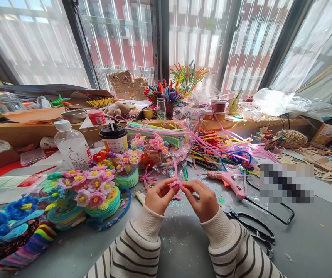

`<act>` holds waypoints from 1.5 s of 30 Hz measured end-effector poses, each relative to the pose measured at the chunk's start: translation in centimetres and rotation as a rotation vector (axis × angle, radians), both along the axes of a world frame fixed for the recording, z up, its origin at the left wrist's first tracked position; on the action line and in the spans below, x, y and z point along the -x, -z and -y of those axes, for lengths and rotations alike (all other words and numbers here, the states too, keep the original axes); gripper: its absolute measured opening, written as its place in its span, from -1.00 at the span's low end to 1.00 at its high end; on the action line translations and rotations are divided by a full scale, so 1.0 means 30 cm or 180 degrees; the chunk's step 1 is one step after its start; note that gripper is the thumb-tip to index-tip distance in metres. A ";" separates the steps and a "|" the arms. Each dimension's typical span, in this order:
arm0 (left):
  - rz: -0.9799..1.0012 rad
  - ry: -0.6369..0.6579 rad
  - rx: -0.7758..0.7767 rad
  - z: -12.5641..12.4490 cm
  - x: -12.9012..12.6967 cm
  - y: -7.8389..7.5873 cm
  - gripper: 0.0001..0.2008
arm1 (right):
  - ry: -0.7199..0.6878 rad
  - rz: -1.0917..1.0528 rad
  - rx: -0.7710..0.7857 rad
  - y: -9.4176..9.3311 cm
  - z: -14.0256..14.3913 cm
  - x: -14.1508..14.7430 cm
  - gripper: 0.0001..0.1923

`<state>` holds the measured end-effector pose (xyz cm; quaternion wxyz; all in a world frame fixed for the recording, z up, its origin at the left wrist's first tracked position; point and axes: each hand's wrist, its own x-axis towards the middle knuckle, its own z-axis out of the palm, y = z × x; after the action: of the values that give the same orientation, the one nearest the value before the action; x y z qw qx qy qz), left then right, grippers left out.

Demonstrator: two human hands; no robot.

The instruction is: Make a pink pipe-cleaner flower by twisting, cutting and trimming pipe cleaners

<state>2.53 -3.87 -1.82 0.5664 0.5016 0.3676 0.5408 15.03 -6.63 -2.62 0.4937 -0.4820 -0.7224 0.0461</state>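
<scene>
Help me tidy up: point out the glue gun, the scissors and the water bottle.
glue gun (226,178), head view, pink body.
scissors (258,227), head view, black handles.
water bottle (72,146), head view, clear side above the label.

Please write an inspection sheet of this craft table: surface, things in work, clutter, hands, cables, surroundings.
Surface: grey table, sprinkled with glitter bits near the hands.
Things in work: small pink fuzzy piece, pinched between both hands.
Clutter: pile of pipe cleaners, pink glue gun, black scissors, flower baskets, lidded cup, plastic bottle, twine ball.
Hands: left hand and right hand both closed on the pink piece; striped sleeves.
Cables: black cord beside the scissors.
Surroundings: window with sheer curtain; shelf with jars behind.
</scene>
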 end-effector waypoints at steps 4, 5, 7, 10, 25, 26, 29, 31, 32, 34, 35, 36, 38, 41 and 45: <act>-0.0134 -0.0027 -0.0142 -0.005 0.000 0.012 -0.77 | 0.0042 -0.0003 0.0114 0.002 0.000 0.006 -0.87; -0.0154 -0.0029 -0.0167 -0.006 -0.001 0.014 -0.77 | 0.0074 0.0022 0.0116 0.003 0.000 0.009 -0.87; -0.0192 -0.0039 -0.0206 -0.004 -0.003 0.018 -0.79 | 0.0158 0.0057 0.0105 0.005 0.001 0.016 -0.87; -0.0279 -0.0079 -0.0287 0.001 -0.007 0.020 -0.82 | 0.0312 0.0088 0.0083 0.008 0.002 0.027 -0.88; -0.0801 -0.0127 -0.0854 -0.006 -0.004 0.034 -0.78 | 0.0186 -0.0169 -0.0011 0.006 -0.003 0.020 -0.88; -0.0749 -0.0140 -0.0811 -0.005 -0.005 0.032 -0.75 | 0.0163 -0.0233 -0.0004 0.004 -0.003 0.020 -0.88; -0.0573 -0.0120 -0.0650 -0.003 -0.005 0.028 -0.75 | 0.0121 -0.0498 0.0067 -0.003 -0.001 0.022 -0.88; -0.0543 -0.0099 -0.0679 -0.004 -0.002 0.029 -0.83 | 0.0100 -0.0617 0.0124 -0.006 0.001 0.024 -0.89; -0.0548 -0.0110 -0.0735 -0.005 -0.001 0.031 -0.86 | 0.0102 -0.0636 0.0143 -0.006 0.003 0.025 -0.89; -0.0575 -0.0172 -0.0895 -0.007 0.003 0.036 -0.88 | 0.0147 -0.0630 0.0159 -0.005 0.007 0.029 -0.89; -0.0616 -0.0211 -0.0997 -0.007 0.003 0.039 -0.89 | 0.0183 -0.0613 0.0162 -0.003 0.008 0.031 -0.89; -0.0682 -0.0251 -0.1103 -0.007 0.004 0.041 -0.91 | 0.0223 -0.0596 0.0161 -0.001 0.010 0.034 -0.89; -0.0857 -0.0326 -0.1286 -0.007 0.004 0.045 -0.93 | 0.0302 -0.0570 0.0151 0.004 0.012 0.038 -0.88; -0.1013 -0.0340 -0.1345 -0.007 0.002 0.046 -0.94 | 0.0335 -0.0592 0.0145 0.008 0.011 0.041 -0.88; -0.0872 -0.0056 -0.0890 -0.003 -0.004 0.035 -0.86 | 0.0274 -0.0781 0.0302 0.013 0.001 0.032 -0.87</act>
<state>2.65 -3.79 -2.87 0.4311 0.6410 0.3670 0.5182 14.06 -6.67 -2.99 0.5565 -0.5260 -0.6322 0.1176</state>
